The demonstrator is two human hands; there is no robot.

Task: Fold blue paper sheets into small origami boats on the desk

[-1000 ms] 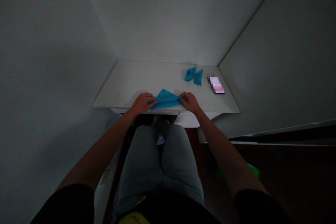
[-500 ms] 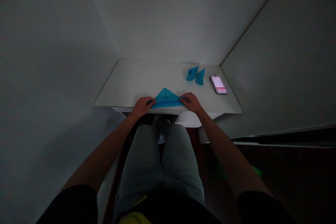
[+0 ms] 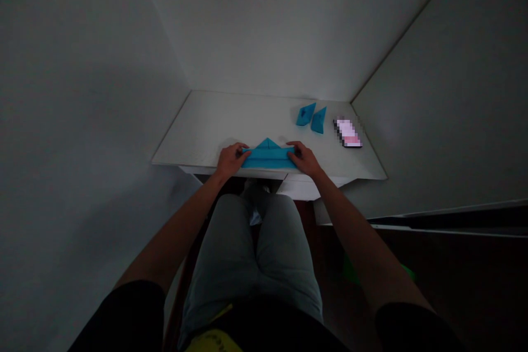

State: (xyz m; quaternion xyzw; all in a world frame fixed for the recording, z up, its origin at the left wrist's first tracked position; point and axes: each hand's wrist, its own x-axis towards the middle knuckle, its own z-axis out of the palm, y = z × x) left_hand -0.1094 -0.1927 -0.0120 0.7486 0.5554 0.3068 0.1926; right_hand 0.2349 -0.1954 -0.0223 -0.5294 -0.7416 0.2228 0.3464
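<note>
Paper (image 3: pixel 268 158) is what we hold, fingers of our left hand (image 3: pixel 231 159) and right hand (image 3: pixel 304 158) pinching its opposite ends above the table (image 3: pixel 223 118).

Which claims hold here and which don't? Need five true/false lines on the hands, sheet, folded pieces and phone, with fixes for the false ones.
1. The left hand and right hand grip opposite ends of the blue sheet. True.
2. The sheet lies beyond the folded pieces. False: it is at the near edge of the desk, and they are farther back.
3. The phone lies to the right of the folded pieces. True.
4. The right hand touches the phone. False: the phone lies apart from both hands.
5. The sheet's peak points toward the far side of the desk. True.
</note>
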